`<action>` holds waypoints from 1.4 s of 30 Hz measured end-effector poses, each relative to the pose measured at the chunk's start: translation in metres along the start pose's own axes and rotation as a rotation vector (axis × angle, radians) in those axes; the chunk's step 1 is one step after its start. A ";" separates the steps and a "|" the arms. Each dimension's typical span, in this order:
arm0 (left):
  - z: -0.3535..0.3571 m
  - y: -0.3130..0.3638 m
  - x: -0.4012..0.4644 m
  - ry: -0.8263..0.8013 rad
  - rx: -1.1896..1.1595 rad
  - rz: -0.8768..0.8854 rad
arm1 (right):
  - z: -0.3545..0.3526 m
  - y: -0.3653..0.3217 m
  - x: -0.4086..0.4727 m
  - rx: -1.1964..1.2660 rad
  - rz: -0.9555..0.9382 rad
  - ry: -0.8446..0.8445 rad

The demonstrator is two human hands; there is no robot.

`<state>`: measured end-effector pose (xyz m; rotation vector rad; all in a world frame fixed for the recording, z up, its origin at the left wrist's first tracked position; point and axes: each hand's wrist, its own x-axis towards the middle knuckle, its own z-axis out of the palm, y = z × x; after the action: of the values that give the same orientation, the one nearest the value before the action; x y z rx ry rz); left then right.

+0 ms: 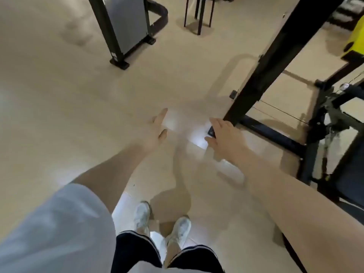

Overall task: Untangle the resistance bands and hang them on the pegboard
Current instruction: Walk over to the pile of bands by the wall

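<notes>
The pale floor (59, 115) is taking up most of the room, glare shining off it. A black rack frame (275, 62) is slanting across on the right, a grey panel stand (126, 26) beyond it. The person is standing left of the frame's foot, both arms out. The left hand (158, 125) is spread wide, holding nothing. The right hand (220, 134) is splayed beside the foot; something small and dark (211, 132) is sitting under its fingers, held or not I cannot tell. No bands or pegboard are showing; bands would likely be light, stretchy and best gripped mid-loop.

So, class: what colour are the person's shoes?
White shoes, seen best in the head view, near the bottom centre.
</notes>
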<state>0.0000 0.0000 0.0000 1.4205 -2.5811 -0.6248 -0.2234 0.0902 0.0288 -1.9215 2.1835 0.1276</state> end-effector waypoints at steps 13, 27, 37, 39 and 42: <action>-0.093 -0.154 -0.094 0.337 -0.105 -0.574 | -0.020 -0.215 0.109 -0.045 -0.506 -0.126; -0.226 -0.436 -0.085 0.344 -0.134 -0.747 | -0.056 -0.497 0.291 -0.073 -0.621 -0.089; -0.299 -0.583 0.049 0.405 -0.177 -0.630 | -0.080 -0.604 0.492 -0.109 -0.574 -0.061; -0.320 -0.620 0.091 0.418 -0.162 -0.592 | -0.087 -0.626 0.547 -0.080 -0.569 -0.075; -0.353 -0.682 0.156 0.411 -0.157 -0.579 | -0.100 -0.661 0.634 -0.035 -0.561 -0.094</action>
<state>0.5536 -0.5547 0.0238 1.9984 -1.7708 -0.5090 0.3449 -0.6347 0.0380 -2.4061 1.5197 0.1534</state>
